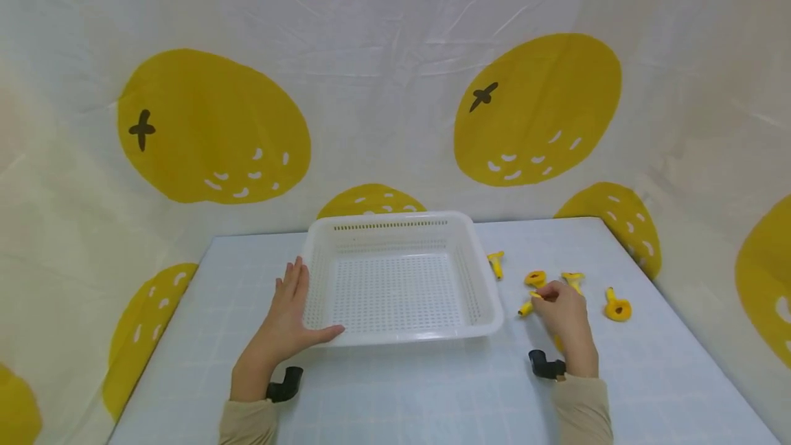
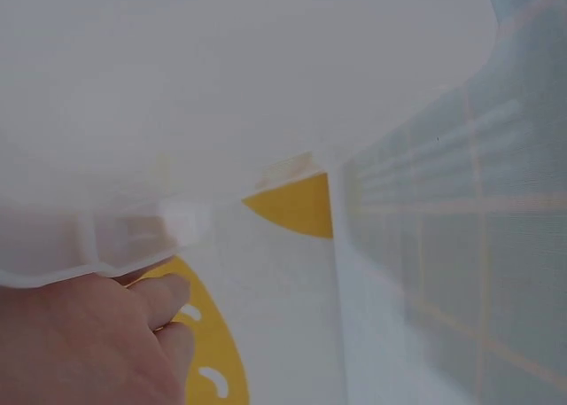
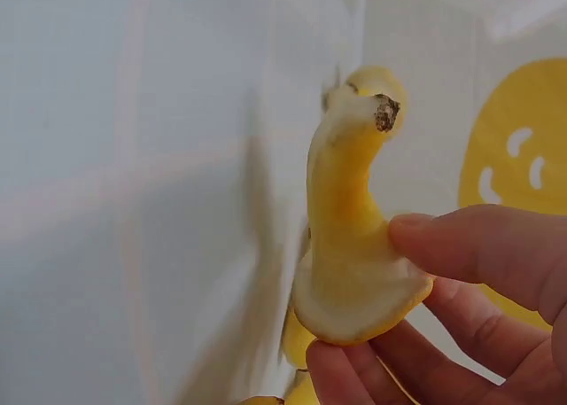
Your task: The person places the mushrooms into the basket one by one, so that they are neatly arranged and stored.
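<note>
Nearest, the right hand (image 1: 565, 318) pinches one yellow curved banana-stem piece (image 3: 354, 237), cut flat at its base, dry brown tip. Four similar yellow pieces (image 1: 618, 307) appear to lie around it on the table (image 1: 432, 397). Left, the left hand (image 1: 290, 314) rests flat-fingered against one white perforated plastic basket (image 1: 402, 280).

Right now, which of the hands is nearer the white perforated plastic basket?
Left. The left hand rests against the white perforated plastic basket at its near-left corner; the right hand is off to its right, pinching a yellow stem piece.
</note>
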Demonstrator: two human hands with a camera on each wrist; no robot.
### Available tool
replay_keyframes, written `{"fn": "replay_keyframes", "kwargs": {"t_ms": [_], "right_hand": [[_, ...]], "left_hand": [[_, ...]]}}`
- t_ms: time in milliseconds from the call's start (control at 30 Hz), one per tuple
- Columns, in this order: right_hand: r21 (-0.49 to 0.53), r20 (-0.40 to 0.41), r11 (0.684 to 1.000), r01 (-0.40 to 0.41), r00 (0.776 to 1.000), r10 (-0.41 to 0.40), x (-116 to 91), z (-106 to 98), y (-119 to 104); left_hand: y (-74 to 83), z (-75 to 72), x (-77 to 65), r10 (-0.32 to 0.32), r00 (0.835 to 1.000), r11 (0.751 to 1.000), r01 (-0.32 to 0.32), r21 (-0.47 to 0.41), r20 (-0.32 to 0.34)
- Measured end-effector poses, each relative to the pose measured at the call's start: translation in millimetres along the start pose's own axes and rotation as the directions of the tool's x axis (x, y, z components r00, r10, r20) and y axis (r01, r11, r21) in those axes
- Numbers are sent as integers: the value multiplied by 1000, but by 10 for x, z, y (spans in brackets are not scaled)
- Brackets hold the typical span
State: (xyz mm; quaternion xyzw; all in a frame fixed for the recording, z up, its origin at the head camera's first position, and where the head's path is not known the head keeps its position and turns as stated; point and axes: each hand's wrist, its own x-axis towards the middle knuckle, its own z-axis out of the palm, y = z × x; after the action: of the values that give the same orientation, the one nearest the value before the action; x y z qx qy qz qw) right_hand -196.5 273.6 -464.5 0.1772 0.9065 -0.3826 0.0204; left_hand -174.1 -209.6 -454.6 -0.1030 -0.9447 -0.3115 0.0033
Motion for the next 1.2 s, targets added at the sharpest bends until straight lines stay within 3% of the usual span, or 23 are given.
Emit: {"fn": "replay_keyframes", "kwargs": {"t_ms": [700,1200], "right_hand": [[125,-107,991,-55,992,68,15,-56,-30],[253,-239,967,15,970,47,-31,-82,-153]], "left_hand": [[32,13,-20,10,1000,1000,-10,9,-11],[13,-2,7,23,1000,999,-23,29,-16]]}}
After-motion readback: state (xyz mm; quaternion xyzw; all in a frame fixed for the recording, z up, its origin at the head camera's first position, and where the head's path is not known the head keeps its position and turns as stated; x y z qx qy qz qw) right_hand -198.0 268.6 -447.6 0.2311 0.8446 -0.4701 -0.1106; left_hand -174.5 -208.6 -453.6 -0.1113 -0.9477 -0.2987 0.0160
